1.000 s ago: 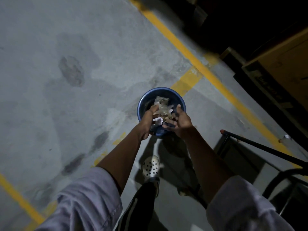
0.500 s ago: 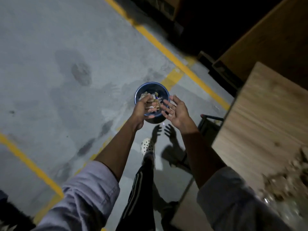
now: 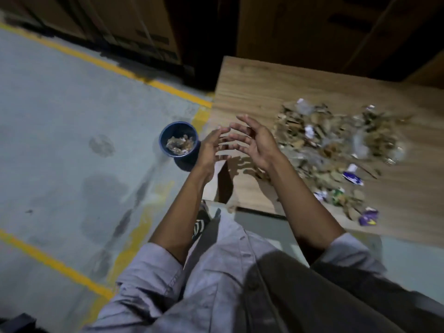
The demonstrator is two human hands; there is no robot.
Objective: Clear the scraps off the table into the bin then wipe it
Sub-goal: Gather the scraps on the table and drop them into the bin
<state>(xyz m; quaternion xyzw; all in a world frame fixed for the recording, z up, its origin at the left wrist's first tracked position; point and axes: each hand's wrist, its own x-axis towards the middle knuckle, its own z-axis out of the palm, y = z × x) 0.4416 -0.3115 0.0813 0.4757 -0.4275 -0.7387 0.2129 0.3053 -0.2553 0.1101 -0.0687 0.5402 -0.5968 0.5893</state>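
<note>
A: Hands?
B: Left hand: open, fingers spread and slightly bent, nothing held. Right hand: same, open and empty, palm turned toward the left one. Fingertips close together; touching or not, cannot tell. Both raised in the air over the left edge of the tabletop.
A: Scraps?
B: Big pile of scraps on the tabletop, right of the hands, untouched. Mostly brown cardboard bits, plus some clear plastic and white paper. A few blue and purple wrappers at the near side. Blurred, no finer detail.
A: Bin?
B: Round blue bin on the concrete floor, upright, just left of the tabletop. Partly filled with trash.
A: Anything else?
B: Yellow lines painted on the floor. Cardboard boxes at the back. Grey sleeves pushed up above bare forearms.
</note>
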